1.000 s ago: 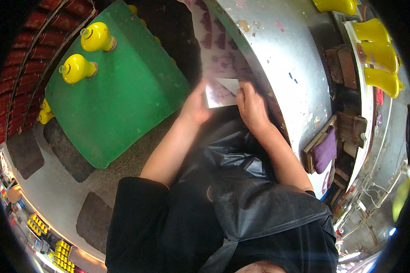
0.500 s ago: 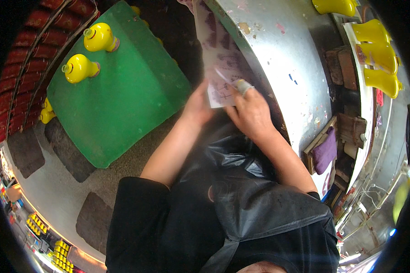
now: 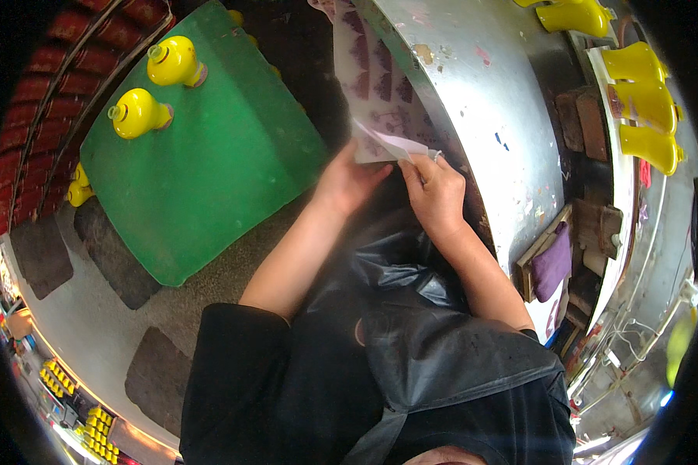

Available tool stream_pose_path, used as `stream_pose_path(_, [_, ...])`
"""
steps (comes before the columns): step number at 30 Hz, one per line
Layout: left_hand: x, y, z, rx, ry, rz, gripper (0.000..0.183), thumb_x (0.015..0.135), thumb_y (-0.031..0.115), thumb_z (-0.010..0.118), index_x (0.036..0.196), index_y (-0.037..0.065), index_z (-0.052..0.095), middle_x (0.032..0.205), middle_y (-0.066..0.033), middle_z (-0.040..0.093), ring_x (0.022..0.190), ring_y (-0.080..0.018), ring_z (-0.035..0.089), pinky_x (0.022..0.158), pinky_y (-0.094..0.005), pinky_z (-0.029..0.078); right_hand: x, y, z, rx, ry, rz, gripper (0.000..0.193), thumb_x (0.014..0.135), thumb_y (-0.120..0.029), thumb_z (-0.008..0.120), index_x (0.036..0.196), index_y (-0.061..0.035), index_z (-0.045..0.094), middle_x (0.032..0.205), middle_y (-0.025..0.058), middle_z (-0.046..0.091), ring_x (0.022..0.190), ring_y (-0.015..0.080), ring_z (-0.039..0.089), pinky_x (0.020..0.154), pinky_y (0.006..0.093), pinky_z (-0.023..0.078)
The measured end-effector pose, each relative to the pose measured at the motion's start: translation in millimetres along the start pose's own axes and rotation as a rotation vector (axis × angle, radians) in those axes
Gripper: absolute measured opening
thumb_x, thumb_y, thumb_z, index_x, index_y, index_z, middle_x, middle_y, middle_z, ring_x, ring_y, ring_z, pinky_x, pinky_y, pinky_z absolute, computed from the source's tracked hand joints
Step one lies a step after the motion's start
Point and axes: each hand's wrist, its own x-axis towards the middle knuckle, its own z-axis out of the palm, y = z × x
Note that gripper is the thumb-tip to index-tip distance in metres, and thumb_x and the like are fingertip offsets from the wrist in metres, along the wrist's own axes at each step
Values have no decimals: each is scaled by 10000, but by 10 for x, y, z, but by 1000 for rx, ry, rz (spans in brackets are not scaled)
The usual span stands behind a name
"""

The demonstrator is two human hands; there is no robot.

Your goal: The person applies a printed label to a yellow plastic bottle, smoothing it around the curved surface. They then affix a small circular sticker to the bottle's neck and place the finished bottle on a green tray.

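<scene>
A long pale sheet printed with purple patterns stretches away from me, along the metal table's near side. My left hand holds its near left edge, with the fingers partly under it. My right hand pinches the near right corner, where a thin whitish layer is lifted and curls over the print. Something small and white shows at a right-hand finger; whether it is a ring or a wrap is unclear. A black apron covers my lap below both hands.
On my left, a green-topped table bears two yellow vases. The metal-topped table stands at my right. Beyond it are more yellow vases on a white board, bricks and a purple cloth.
My right hand has turned and closed at the sheet's corner, lifting and curling its near edge. The left hand's fingers have spread out below the sheet.
</scene>
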Motion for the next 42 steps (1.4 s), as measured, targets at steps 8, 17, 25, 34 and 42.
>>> stream_pose_path(8, [-38,3,58,-22,2,12,517,1063,374,545,1461,52,471,1425,-202,552,1283,-374,560,1115,-538,452,132,-25,-113,-338,-260,-61,573,901,-1,620,1449,-160,564,1026,242,684,795,398,704,690,467,580])
stream_pose_path(17, [-83,6,131,125,-39,30,453,1055,365,575,1395,66,550,1349,-130,626,1261,-298,577,1072,-490,482,267,155,170,-258,-424,-124,420,890,-91,652,1310,-87,675,1067,212,672,904,385,706,812,443,582])
stream_pose_path(25, [-83,4,120,114,14,41,475,1056,366,573,1428,76,522,1400,-132,598,1307,-297,549,1123,-506,430,236,271,282,-204,-335,-2,262,901,-72,677,1156,-62,738,965,244,689,852,416,702,789,458,574])
stream_pose_path(34, [-81,25,87,110,41,58,472,1068,378,544,1440,88,513,1422,-123,578,1309,-283,548,1116,-490,440,208,133,263,203,-186,278,137,920,-110,718,979,8,753,845,239,689,817,408,702,746,411,559])
stream_pose_path(42, [-62,25,63,80,13,59,457,1061,364,556,1443,116,519,1395,-92,601,1277,-260,567,1068,-450,475,191,172,268,133,-116,105,349,956,-46,632,1304,-64,651,1064,255,689,916,406,706,817,439,563])
